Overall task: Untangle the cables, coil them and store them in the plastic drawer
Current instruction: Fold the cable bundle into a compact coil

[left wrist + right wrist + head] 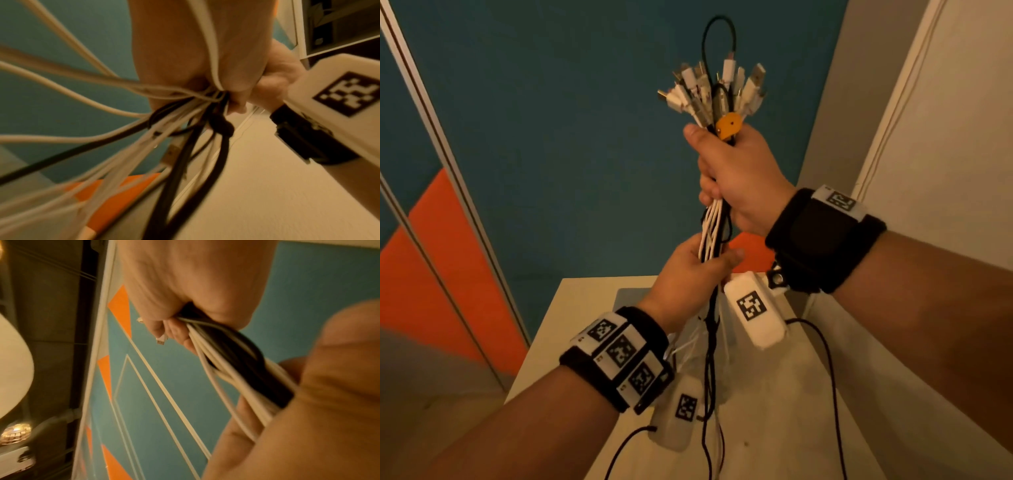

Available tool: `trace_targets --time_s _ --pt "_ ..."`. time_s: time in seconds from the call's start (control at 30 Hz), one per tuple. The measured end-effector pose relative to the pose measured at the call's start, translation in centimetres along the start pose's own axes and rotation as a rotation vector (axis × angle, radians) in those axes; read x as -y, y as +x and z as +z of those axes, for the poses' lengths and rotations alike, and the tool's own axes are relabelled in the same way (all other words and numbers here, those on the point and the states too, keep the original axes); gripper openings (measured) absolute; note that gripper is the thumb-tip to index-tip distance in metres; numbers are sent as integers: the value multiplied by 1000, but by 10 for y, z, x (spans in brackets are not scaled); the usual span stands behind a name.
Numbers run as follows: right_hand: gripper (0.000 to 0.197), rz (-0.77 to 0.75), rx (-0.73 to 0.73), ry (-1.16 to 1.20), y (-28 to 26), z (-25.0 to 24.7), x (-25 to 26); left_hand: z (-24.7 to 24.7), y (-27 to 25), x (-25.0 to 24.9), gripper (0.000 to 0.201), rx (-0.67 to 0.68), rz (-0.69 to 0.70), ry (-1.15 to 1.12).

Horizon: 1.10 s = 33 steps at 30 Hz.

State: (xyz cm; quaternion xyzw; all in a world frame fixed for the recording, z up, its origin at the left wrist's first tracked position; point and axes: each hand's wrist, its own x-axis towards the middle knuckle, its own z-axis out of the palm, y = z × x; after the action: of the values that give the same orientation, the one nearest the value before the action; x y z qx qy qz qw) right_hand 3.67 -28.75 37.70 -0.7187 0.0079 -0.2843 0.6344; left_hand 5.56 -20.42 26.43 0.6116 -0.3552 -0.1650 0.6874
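Note:
A thick bundle of white and black cables [714,219] is held upright in front of me. My right hand [722,164] grips it just below the fanned-out USB plugs [714,90] and an orange tag [727,127]. My left hand [698,263] grips the same bundle right beneath it. The loose ends hang down past my left wrist toward a pale translucent plastic container [763,383] on the table. In the left wrist view the cables [127,113] spread out from my left hand [185,48]. In the right wrist view my right hand [185,288] clasps the cables [230,356].
A light table [582,308] stands below, against a teal wall with orange panels [448,260]. A white door or cabinet side [945,120] rises on the right. Thin black wires [828,377] from the wrist cameras trail over the table.

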Motion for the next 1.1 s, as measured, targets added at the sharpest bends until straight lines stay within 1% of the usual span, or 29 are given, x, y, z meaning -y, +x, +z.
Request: trace_targets --time_s 0.1,0.13,0.2,0.27,0.33,0.37,0.43,0.47,0.5,0.6,0.7,0.8,0.87,0.93,0.97,1.03,1.07,1.1 --pt "32 50 -49 6 11 -2 -6 4 8 3 30 -91 -34 -29" --pt "32 59 -55 12 14 -1 -6 3 10 5 31 -99 -35 -29" --pt "32 64 -60 19 18 0 -5 2 8 10 23 -60 -33 38" --pt "31 59 -65 24 22 0 0 0 0 12 15 7 -62 70" --pt "30 61 -82 34 26 -2 3 -1 -2 16 9 18 -88 65" --pt "30 64 -93 47 27 -3 4 -1 -1 16 4 3 -85 66" --pt "31 70 -108 85 31 -5 7 -2 4 16 13 -50 -65 61" --pt "31 70 -109 99 32 -5 8 -3 5 16 14 -64 -59 49" --pt "31 67 -106 104 33 -5 11 -4 5 17 14 -58 -50 36" --pt "30 35 -86 86 35 -7 16 -5 -1 24 28 24 -73 40" --pt "29 2 -105 92 36 -9 17 -5 -1 30 27 -53 -100 75" --pt "32 -53 -136 105 39 -10 26 -2 7 25 24 -169 -58 150" --pt "35 -86 -136 86 40 -11 33 2 10 19 23 -187 -28 158" --pt "37 -108 -104 60 40 -12 38 5 7 13 25 -140 -7 128" --pt "37 -115 -89 45 40 -13 40 5 4 9 32 -79 -8 109" --pt "34 -112 -74 31 38 -18 44 -7 3 9 55 82 -40 123" --pt "32 -103 -71 35 38 -21 46 -16 4 6 65 133 -48 138" --pt "30 -93 -74 38 39 -24 49 -26 6 0 75 133 -41 143"
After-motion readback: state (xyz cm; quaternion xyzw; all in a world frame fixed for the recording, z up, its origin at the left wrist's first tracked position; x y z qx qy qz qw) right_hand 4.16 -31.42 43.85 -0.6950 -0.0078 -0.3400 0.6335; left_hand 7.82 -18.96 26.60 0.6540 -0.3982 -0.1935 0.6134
